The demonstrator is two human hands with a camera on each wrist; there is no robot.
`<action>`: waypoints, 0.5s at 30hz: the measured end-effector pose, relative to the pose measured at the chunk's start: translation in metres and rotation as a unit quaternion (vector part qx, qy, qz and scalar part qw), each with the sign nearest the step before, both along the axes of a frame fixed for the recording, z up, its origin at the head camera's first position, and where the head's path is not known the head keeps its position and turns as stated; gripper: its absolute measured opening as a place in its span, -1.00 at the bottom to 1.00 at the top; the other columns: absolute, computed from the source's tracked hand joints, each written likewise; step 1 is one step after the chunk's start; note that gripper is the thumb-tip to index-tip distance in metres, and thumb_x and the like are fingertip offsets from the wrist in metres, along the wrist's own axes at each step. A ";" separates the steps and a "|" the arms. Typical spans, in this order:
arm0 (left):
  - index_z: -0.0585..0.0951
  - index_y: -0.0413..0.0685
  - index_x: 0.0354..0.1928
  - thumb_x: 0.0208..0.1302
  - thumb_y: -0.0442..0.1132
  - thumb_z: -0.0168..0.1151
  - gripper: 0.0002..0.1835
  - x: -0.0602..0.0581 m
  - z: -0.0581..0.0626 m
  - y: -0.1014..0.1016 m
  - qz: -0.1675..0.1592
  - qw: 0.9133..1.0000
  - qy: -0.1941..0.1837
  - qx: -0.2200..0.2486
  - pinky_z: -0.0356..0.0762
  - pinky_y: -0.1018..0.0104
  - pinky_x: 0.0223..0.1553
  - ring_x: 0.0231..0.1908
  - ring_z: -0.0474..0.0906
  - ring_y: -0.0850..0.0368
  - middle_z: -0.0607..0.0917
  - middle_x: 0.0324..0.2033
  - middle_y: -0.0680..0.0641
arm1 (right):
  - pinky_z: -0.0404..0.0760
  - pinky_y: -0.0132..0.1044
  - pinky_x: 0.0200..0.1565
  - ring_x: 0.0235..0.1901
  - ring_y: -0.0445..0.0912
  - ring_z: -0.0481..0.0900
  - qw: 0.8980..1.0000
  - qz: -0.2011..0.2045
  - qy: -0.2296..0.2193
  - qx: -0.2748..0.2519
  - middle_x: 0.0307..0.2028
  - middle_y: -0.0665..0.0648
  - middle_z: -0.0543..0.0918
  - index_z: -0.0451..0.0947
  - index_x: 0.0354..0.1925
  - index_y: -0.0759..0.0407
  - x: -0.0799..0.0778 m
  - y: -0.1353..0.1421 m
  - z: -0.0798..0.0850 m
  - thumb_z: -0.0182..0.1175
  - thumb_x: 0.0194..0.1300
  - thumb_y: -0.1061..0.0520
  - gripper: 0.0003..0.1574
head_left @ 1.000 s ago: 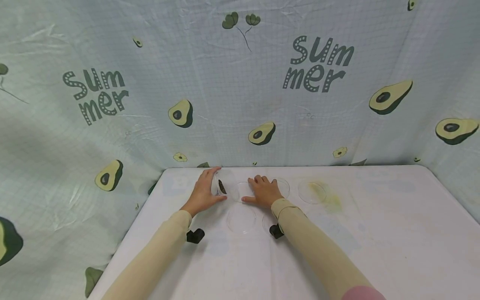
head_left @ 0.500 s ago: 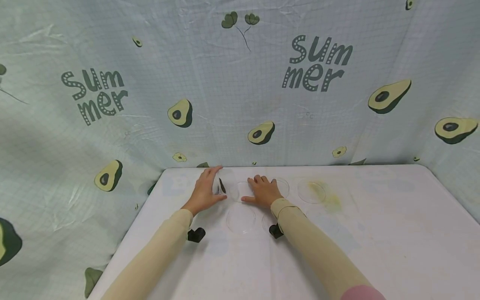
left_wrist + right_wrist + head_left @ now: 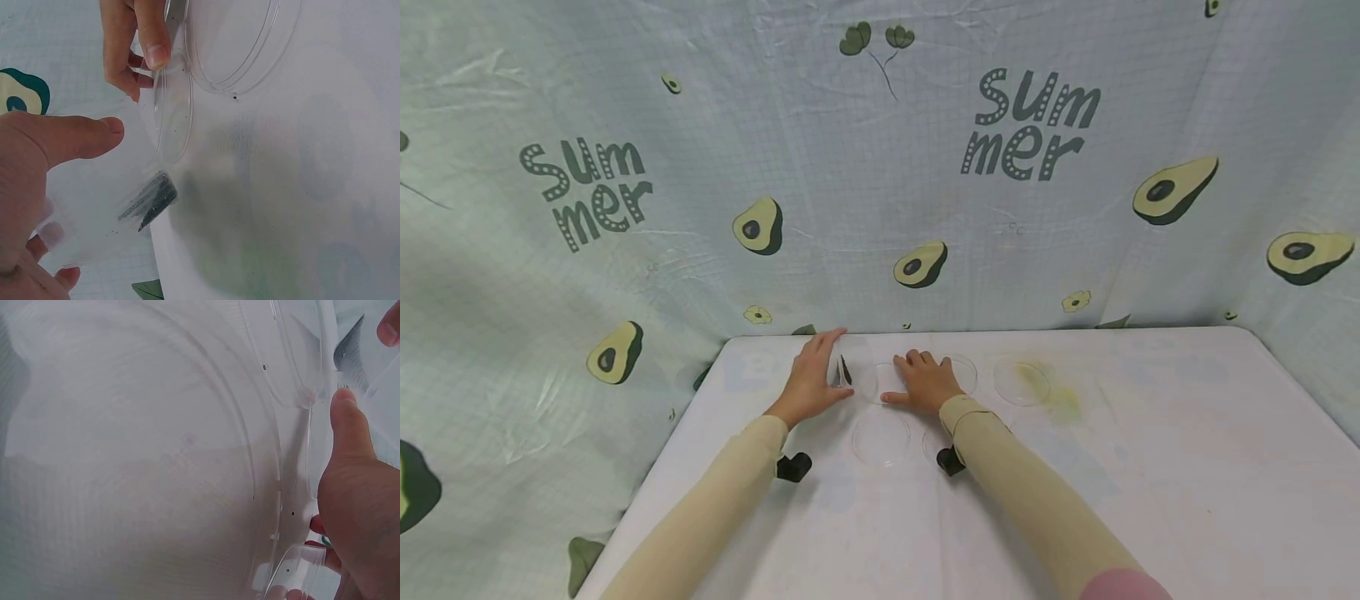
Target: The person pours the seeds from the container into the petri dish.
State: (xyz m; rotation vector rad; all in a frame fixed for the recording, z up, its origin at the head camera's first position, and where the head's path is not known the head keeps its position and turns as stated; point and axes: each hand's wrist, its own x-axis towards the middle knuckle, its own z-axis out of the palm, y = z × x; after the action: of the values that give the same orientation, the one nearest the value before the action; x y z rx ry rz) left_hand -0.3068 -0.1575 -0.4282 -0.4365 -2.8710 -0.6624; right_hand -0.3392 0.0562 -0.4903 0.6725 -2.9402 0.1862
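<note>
My left hand (image 3: 808, 383) holds a clear plastic packet (image 3: 94, 181), thumb on one side and fingers showing through it on the other. Dark fine grains (image 3: 153, 197) have gathered at the packet's lower corner. Beside that corner is a clear petri dish (image 3: 175, 109), close to the packet in the left wrist view. My right hand (image 3: 928, 385) holds this dish at its rim, thumb on the near side and fingers at the far side. The right wrist view shows the thumb (image 3: 350, 428) pointing toward the packet and dark grains.
More clear dishes lie around the hands: one in front (image 3: 881, 440), one partly under the right wrist (image 3: 932, 442), and one to the right (image 3: 1011, 387) beside a yellow stain (image 3: 1063, 404). A few dark specks dot the white table (image 3: 1150, 467). A printed curtain (image 3: 850, 167) hangs behind.
The packet in my left hand has turned slightly, so its dark patch looks narrower in the head view. Both hands otherwise stay almost still.
</note>
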 end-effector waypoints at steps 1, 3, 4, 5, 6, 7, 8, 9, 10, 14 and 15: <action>0.15 0.01 0.45 -0.06 -0.22 0.55 0.04 0.000 0.000 0.000 0.001 1.000 -0.001 0.000 0.14 -0.21 0.38 0.37 0.20 -0.16 0.28 0.35 -0.17 | 0.49 0.21 0.08 0.15 0.08 0.46 1.000 0.001 0.002 0.001 0.14 0.15 0.48 0.34 0.33 0.02 0.000 0.000 -0.001 0.08 0.15 -0.54 -0.01; 0.15 -0.03 0.45 -0.05 -0.22 0.55 0.03 -0.001 0.000 0.000 0.000 1.000 0.000 -0.003 0.13 -0.21 0.38 0.38 0.18 -0.16 0.27 0.36 -0.17 | 0.49 0.21 0.08 0.14 0.08 0.46 1.000 0.002 0.005 0.001 0.14 0.15 0.49 0.35 0.32 0.02 -0.001 0.000 -0.001 0.08 0.15 -0.55 -0.01; 0.15 -0.04 0.44 -0.05 -0.22 0.55 0.03 -0.001 0.000 0.000 0.001 1.000 -0.001 -0.003 0.13 -0.20 0.39 0.39 0.18 -0.15 0.27 0.37 -0.17 | 0.50 0.21 0.07 0.14 0.07 0.46 1.000 0.002 0.008 0.003 0.13 0.15 0.49 0.35 0.32 0.01 -0.001 0.000 -0.001 0.08 0.15 -0.55 -0.01; 0.15 -0.05 0.44 -0.05 -0.23 0.55 0.02 -0.001 0.000 0.000 0.001 1.000 -0.001 -0.004 0.13 -0.19 0.39 0.39 0.18 -0.15 0.27 0.37 -0.17 | 0.50 0.20 0.06 0.14 0.07 0.47 1.000 0.001 0.010 0.006 0.13 0.14 0.49 0.35 0.32 0.01 -0.001 0.000 -0.002 0.07 0.15 -0.56 -0.01; 0.16 -0.05 0.44 -0.04 -0.23 0.54 0.02 -0.002 0.000 0.001 0.001 1.000 0.001 -0.005 0.13 -0.19 0.38 0.39 0.18 -0.15 0.27 0.37 -0.18 | 0.50 0.20 0.06 0.14 0.07 0.47 1.000 0.001 0.010 0.008 0.13 0.14 0.49 0.35 0.32 0.01 -0.001 0.000 -0.002 0.06 0.15 -0.56 -0.01; 0.16 -0.05 0.43 -0.04 -0.23 0.54 0.01 -0.002 0.000 0.001 0.000 1.000 0.003 -0.007 0.14 -0.19 0.38 0.38 0.18 -0.15 0.27 0.36 -0.18 | 0.51 0.20 0.06 0.14 0.07 0.47 1.000 0.000 0.010 0.008 0.13 0.14 0.49 0.35 0.32 0.01 -0.001 0.000 -0.002 0.07 0.15 -0.55 -0.01; 0.17 -0.05 0.43 -0.04 -0.23 0.54 0.00 -0.002 -0.001 0.001 0.000 1.000 0.006 -0.010 0.15 -0.19 0.38 0.38 0.19 -0.14 0.28 0.36 -0.17 | 0.51 0.20 0.06 0.14 0.07 0.47 1.000 0.000 0.010 0.009 0.12 0.14 0.49 0.35 0.32 0.01 -0.001 0.000 -0.002 0.07 0.15 -0.55 -0.01; 0.18 -0.05 0.42 -0.04 -0.23 0.54 -0.01 -0.003 -0.001 0.001 -0.002 1.000 0.010 -0.013 0.16 -0.19 0.37 0.38 0.20 -0.14 0.28 0.36 -0.17 | 0.51 0.19 0.06 0.14 0.07 0.47 1.000 -0.002 0.009 0.010 0.13 0.14 0.49 0.35 0.32 0.01 -0.001 0.000 -0.001 0.06 0.15 -0.56 -0.01; 0.19 -0.03 0.42 -0.04 -0.23 0.54 -0.01 -0.003 -0.001 0.001 -0.004 1.000 0.012 -0.013 0.16 -0.18 0.37 0.37 0.20 -0.13 0.29 0.35 -0.17 | 0.51 0.20 0.07 0.15 0.07 0.46 1.000 -0.003 0.008 0.012 0.13 0.14 0.49 0.34 0.33 0.01 -0.001 0.000 -0.001 0.06 0.15 -0.56 -0.01; 0.21 0.00 0.41 -0.06 -0.24 0.55 -0.02 -0.003 -0.001 0.002 -0.012 1.000 0.025 -0.015 0.18 -0.20 0.34 0.35 0.22 -0.14 0.31 0.33 -0.18 | 0.50 0.21 0.08 0.16 0.07 0.46 1.000 -0.006 0.001 0.013 0.15 0.15 0.49 0.34 0.33 0.01 0.000 -0.001 0.000 0.06 0.16 -0.55 -0.01; 0.21 0.00 0.41 -0.06 -0.25 0.55 -0.02 -0.003 -0.001 0.002 -0.014 0.999 0.027 -0.015 0.18 -0.21 0.34 0.35 0.22 -0.14 0.32 0.32 -0.18 | 0.49 0.21 0.09 0.17 0.08 0.46 1.000 -0.006 -0.001 0.013 0.15 0.15 0.49 0.34 0.33 0.01 0.000 -0.001 0.001 0.07 0.16 -0.55 -0.01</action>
State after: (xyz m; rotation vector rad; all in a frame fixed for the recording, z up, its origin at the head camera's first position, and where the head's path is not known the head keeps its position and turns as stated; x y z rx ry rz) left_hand -0.3099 -0.1552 -0.4296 -0.4921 -2.8327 -0.6034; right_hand -0.3395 0.0550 -0.4895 0.6596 -2.9530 0.1477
